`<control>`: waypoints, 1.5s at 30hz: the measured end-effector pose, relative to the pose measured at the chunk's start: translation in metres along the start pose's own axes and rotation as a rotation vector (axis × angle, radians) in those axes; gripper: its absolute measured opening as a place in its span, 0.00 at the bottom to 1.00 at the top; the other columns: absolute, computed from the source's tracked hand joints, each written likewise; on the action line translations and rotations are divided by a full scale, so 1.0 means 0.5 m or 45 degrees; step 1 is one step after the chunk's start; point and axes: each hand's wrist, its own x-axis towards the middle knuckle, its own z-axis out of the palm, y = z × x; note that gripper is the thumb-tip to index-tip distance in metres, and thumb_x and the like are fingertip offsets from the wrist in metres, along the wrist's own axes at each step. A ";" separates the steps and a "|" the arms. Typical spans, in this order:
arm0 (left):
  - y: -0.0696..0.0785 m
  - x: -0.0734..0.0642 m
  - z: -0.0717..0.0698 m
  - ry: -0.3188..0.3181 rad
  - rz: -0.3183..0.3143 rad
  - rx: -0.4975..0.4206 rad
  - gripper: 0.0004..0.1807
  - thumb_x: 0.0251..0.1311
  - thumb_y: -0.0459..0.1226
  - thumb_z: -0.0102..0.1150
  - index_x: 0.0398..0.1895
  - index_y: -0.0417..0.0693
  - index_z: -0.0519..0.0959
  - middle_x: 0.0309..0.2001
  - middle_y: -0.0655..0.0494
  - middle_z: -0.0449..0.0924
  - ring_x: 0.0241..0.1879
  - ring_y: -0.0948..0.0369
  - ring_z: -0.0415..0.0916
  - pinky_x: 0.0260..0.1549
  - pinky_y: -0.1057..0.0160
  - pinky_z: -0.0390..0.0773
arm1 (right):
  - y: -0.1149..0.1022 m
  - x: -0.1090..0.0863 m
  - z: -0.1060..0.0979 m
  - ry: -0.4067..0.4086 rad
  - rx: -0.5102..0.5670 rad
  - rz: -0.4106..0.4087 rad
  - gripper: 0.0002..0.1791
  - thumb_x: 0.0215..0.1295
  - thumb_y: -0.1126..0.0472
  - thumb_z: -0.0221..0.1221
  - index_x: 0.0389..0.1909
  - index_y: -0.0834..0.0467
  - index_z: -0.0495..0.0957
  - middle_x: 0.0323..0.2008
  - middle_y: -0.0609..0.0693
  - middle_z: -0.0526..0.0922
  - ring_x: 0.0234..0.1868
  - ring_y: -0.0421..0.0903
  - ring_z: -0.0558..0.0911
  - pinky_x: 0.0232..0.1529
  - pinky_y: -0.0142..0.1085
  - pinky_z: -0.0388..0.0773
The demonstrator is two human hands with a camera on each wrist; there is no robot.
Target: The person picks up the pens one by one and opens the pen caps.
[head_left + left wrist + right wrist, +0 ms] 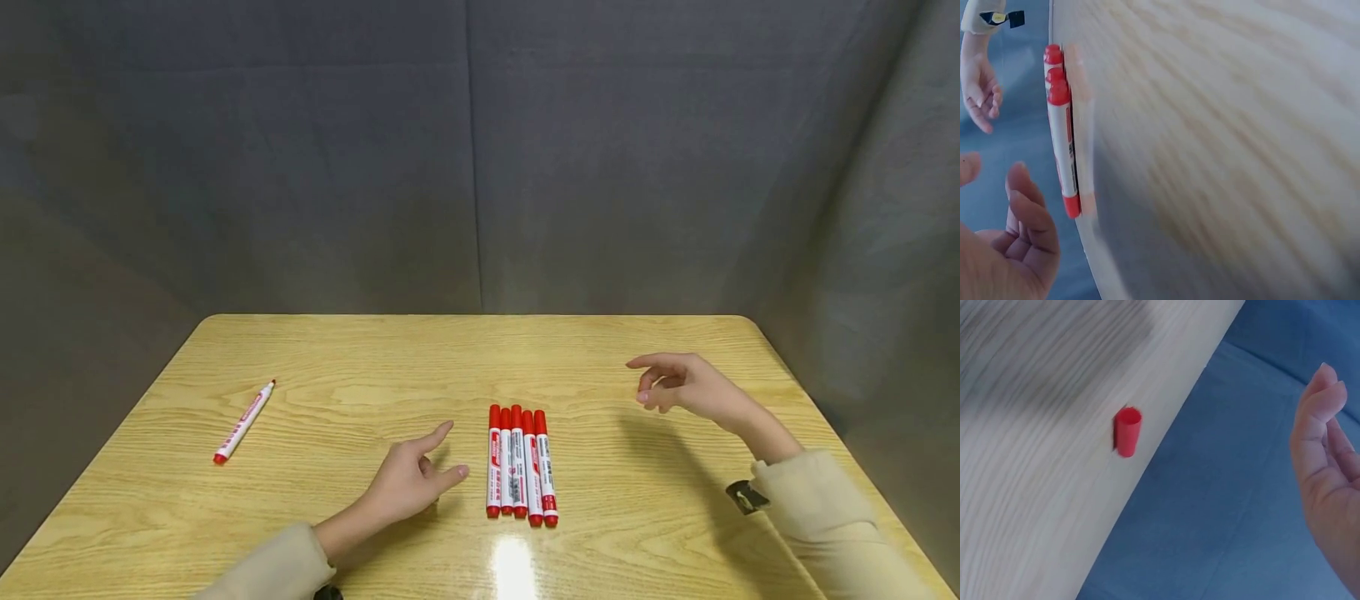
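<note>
A row of several red-capped white markers (516,467) lies side by side on the table, caps pointing away. Just left of the row hovers my left hand (411,482), thumb and forefinger apart, holding nothing. In the left wrist view its fingers (1034,228) are loosely bent beside the markers (1063,147). My right hand (690,387) is raised over the right side, fingers relaxed and holding nothing. A loose red marker cap (1127,432) lies on the table in the right wrist view; I cannot make it out in the head view. Far left lies an uncapped marker (244,422), red tip showing.
The wooden table (360,358) has rounded far corners. A dark grey curtain (300,183) hangs behind it and along both sides. Light reflects off the table near the front middle.
</note>
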 end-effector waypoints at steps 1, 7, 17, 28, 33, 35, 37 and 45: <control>0.000 0.002 0.005 -0.008 -0.005 -0.003 0.38 0.53 0.44 0.63 0.64 0.35 0.62 0.05 0.65 0.55 0.04 0.74 0.48 0.05 0.73 0.51 | -0.002 0.000 0.002 -0.002 0.004 -0.005 0.28 0.56 0.65 0.62 0.57 0.69 0.67 0.34 0.58 0.76 0.31 0.44 0.79 0.32 0.38 0.77; -0.001 0.016 0.036 -0.075 -0.039 0.008 0.39 0.53 0.42 0.63 0.65 0.34 0.60 0.04 0.65 0.58 0.04 0.72 0.51 0.05 0.73 0.53 | -0.015 -0.003 0.013 -0.023 0.018 -0.049 0.27 0.56 0.66 0.61 0.57 0.69 0.67 0.34 0.57 0.77 0.31 0.45 0.79 0.31 0.38 0.77; 0.001 0.039 0.070 -0.146 -0.060 0.147 0.45 0.49 0.42 0.65 0.64 0.28 0.55 0.05 0.64 0.61 0.04 0.70 0.56 0.09 0.69 0.65 | -0.035 -0.004 0.036 -0.064 0.007 -0.102 0.26 0.57 0.67 0.60 0.57 0.70 0.67 0.34 0.58 0.77 0.30 0.48 0.79 0.30 0.39 0.77; 0.011 0.047 0.075 -0.202 -0.169 0.221 0.47 0.44 0.37 0.63 0.66 0.27 0.51 0.06 0.61 0.68 0.04 0.68 0.64 0.07 0.69 0.63 | -0.050 -0.002 0.055 -0.088 0.022 -0.134 0.26 0.57 0.68 0.60 0.56 0.71 0.67 0.34 0.57 0.76 0.30 0.46 0.79 0.28 0.37 0.77; 0.015 0.047 0.077 -0.199 -0.157 0.338 0.45 0.47 0.41 0.62 0.65 0.29 0.54 0.07 0.62 0.64 0.06 0.69 0.59 0.07 0.69 0.60 | -0.050 -0.003 0.055 -0.081 0.014 -0.129 0.26 0.57 0.68 0.60 0.56 0.71 0.67 0.34 0.58 0.76 0.30 0.46 0.79 0.28 0.36 0.76; 0.018 0.049 0.080 -0.204 -0.119 0.413 0.44 0.47 0.43 0.63 0.64 0.29 0.57 0.10 0.61 0.65 0.09 0.67 0.59 0.09 0.68 0.62 | -0.051 -0.003 0.056 -0.087 0.023 -0.128 0.26 0.57 0.67 0.60 0.56 0.71 0.67 0.34 0.58 0.76 0.30 0.45 0.78 0.29 0.37 0.77; 0.020 0.052 0.082 -0.216 -0.077 0.481 0.41 0.46 0.43 0.63 0.62 0.29 0.62 0.13 0.61 0.65 0.13 0.66 0.60 0.11 0.68 0.63 | -0.053 -0.003 0.058 -0.098 0.040 -0.118 0.26 0.57 0.67 0.60 0.56 0.71 0.66 0.35 0.58 0.76 0.31 0.44 0.79 0.30 0.38 0.77; 0.017 0.061 0.088 -0.274 0.027 0.489 0.14 0.43 0.35 0.60 0.35 0.38 0.74 0.15 0.62 0.66 0.13 0.69 0.61 0.10 0.71 0.63 | -0.057 0.005 0.071 -0.120 0.056 -0.121 0.26 0.57 0.67 0.60 0.56 0.70 0.67 0.35 0.59 0.76 0.30 0.46 0.78 0.30 0.39 0.77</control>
